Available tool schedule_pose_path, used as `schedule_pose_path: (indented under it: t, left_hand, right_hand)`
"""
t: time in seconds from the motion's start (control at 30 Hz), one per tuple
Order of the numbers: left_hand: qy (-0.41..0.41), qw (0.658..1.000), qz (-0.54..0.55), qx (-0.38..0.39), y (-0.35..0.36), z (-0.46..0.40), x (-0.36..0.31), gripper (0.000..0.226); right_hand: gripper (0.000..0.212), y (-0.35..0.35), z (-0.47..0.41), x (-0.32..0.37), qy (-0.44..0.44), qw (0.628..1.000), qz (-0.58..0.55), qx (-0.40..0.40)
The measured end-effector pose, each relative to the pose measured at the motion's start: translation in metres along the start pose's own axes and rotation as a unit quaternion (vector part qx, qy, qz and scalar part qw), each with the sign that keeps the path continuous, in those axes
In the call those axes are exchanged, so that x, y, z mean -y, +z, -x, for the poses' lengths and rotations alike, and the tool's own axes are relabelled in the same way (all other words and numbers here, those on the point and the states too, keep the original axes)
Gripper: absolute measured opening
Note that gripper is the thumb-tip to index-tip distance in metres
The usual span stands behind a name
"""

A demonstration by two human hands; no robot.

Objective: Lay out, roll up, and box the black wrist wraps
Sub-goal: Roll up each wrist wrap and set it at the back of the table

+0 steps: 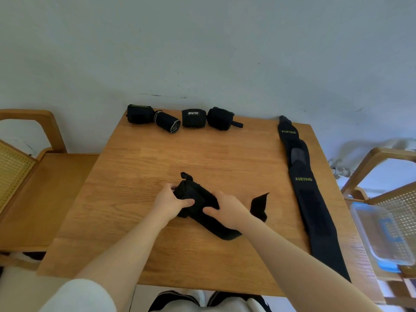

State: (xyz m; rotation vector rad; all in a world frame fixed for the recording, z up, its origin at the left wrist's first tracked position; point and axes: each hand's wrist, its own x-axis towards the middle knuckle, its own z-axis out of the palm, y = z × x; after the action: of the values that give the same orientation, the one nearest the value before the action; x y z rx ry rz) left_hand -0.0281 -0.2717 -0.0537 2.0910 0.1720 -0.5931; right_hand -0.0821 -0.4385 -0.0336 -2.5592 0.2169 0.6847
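A partly rolled black wrist wrap (pixel 193 194) lies in the middle of the wooden table (pixel 139 163). My left hand (pixel 171 202) grips the rolled end from the left, thumb over the roll. My right hand (pixel 227 209) holds it from the right, fingers curled on the fabric. The wrap's loose tail (pixel 258 207) trails out to the right and under my right wrist. Several rolled wraps (pixel 193 118) stand in a row at the far edge. Two long flat wraps marked XUEYING (pixel 304 179) lie end to end along the right side.
A clear plastic box with a blue lid (pixel 382 233) sits on the chair (pixel 378 158) to the right. A wooden bench and another cane-backed chair (pixel 33 176) stand on the left. A pale wall rises right behind the table.
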Motion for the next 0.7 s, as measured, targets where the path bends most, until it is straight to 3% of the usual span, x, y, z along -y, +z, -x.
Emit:
schedule_pose_path:
  t: [0.07, 0.13, 0.23, 0.3, 0.4, 0.5, 0.6, 0.7]
  left_hand:
    - [-0.007, 0.998, 0.065, 0.004, 0.0, 0.006, 0.0, 0.067]
    - [-0.008, 0.991, 0.135, 0.023, -0.003, 0.011, -0.003, 0.061]
    - [-0.003, 0.976, 0.206, 0.074, -0.011, 0.019, -0.015, 0.057]
    - [0.005, 0.965, 0.24, 0.105, -0.014, 0.023, -0.027, 0.06]
    - [0.023, 0.95, 0.277, 0.143, -0.016, 0.029, -0.043, 0.067]
    - [0.012, 0.923, 0.329, 0.199, -0.018, 0.031, -0.051, 0.06]
    - [-0.007, 0.896, 0.351, 0.272, -0.017, 0.032, -0.049, 0.056]
    - [-0.019, 0.855, 0.385, 0.348, -0.012, 0.032, -0.049, 0.066]
  right_hand:
    - [0.048, 0.0, 0.0, 0.011, 0.006, 0.998, -0.065, 0.0]
    - [0.043, -0.013, 0.002, 0.014, -0.008, 0.998, -0.053, -0.021]
    - [0.027, -0.049, 0.009, 0.013, -0.044, 0.994, -0.093, 0.019]
    - [0.018, -0.074, 0.019, 0.012, -0.043, 0.985, -0.159, 0.054]
    - [0.018, -0.087, 0.025, 0.006, -0.034, 0.974, -0.222, 0.036]
    - [0.036, -0.086, 0.024, 0.001, -0.005, 0.966, -0.259, -0.002]
    - [0.078, -0.086, 0.022, -0.005, -0.01, 0.952, -0.305, 0.026]
    - [0.08, -0.086, 0.025, -0.007, -0.054, 0.929, -0.355, 0.088]
